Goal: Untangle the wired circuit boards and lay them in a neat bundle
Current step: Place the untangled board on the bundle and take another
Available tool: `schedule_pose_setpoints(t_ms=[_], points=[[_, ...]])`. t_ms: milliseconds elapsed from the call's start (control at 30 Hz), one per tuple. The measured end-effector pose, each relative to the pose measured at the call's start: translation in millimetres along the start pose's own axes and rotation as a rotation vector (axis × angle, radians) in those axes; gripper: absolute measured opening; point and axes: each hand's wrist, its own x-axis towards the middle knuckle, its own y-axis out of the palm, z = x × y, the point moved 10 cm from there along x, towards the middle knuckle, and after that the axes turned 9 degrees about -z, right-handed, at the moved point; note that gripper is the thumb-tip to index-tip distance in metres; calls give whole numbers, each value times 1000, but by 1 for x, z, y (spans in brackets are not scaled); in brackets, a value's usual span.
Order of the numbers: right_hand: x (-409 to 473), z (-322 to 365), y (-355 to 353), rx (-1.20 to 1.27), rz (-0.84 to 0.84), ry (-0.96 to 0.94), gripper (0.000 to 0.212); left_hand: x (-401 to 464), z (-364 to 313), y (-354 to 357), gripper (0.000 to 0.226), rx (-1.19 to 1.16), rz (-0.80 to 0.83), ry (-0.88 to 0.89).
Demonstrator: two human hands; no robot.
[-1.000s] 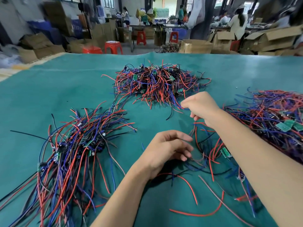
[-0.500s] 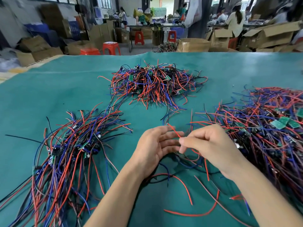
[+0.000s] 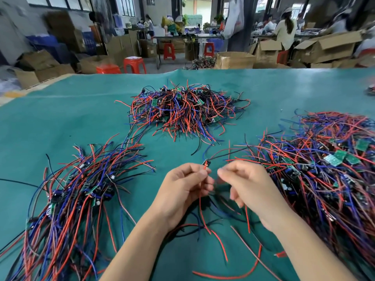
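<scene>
Two hands meet above the green mat (image 3: 60,122): the left hand (image 3: 183,191) pinches a small wired board (image 3: 206,164), red wire trailing toward the person. Its black leads run right toward the tangled pile (image 3: 324,175). The right hand (image 3: 249,187), blurred, has curled fingers; I cannot tell what it holds.

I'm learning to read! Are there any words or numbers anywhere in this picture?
None can be read.
Green boards: markings too small.
Hanging white bag: red print too blurred.
Cardboard boxes: no print visible.

Right hand (image 3: 250,187) drew back beside left hand (image 3: 186,189).
</scene>
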Motion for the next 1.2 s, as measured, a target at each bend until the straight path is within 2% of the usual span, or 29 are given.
schedule_pose_setpoints(t_ms=[67,200,300,400,567,700,867,1067,1200], points=[[3,-5,-3,127,-45,44,12,-3,1,5,6,42,63,-6],[3,-4,0,357,-82,59,11,-8,4,15,5,130,161,-11],[5,-2,-7,384,-119,14,8,-10,7,18,6,173,179,-28],[5,-1,-7,451,-111,16,6,-10,7,19,17,184,176,-18],[7,-3,-7,439,-112,-7,11,-7,7,17,28,137,113,-31],[7,0,-5,368,-79,-50,14,-10,5,20,33,139,170,-14],[4,6,2,332,-39,-116,14,-7,3,15,30,104,122,0],[2,7,8,416,59,-80,56,0,2,1,27,-23,-10,0],[0,16,4,269,25,-190,38,3,3,-4,14,-57,-63,-7]])
